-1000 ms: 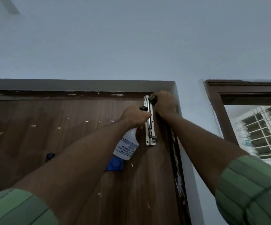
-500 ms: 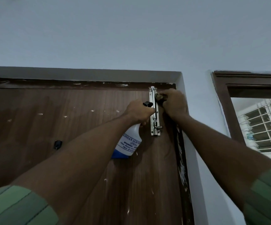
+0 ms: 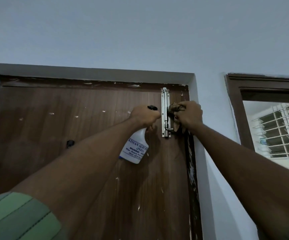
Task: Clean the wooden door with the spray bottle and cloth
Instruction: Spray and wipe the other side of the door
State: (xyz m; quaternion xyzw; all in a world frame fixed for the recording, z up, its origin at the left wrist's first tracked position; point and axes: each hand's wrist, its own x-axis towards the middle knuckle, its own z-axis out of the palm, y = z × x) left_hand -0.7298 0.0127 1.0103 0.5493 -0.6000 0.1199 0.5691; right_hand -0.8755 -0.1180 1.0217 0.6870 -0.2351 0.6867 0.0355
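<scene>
Brown wood-grain door (image 3: 88,135), flecked with pale paint, fills the frame. The person's left hand (image 3: 144,116) has its fingers curled tight around the neck of a white spray bottle (image 3: 134,147), which hangs against the panel. Just right of the steel bolt latch (image 3: 165,112), the right hand (image 3: 189,116) bunches a dark cloth (image 3: 174,108) in closed fingers at the door's edge.

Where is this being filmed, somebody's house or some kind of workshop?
Most likely a room inside a home, though I can't be sure. There is a brown wooden door with a metal slide bolt near its top, plain painted walls, and a window with louvres and a grille to the right.
</scene>
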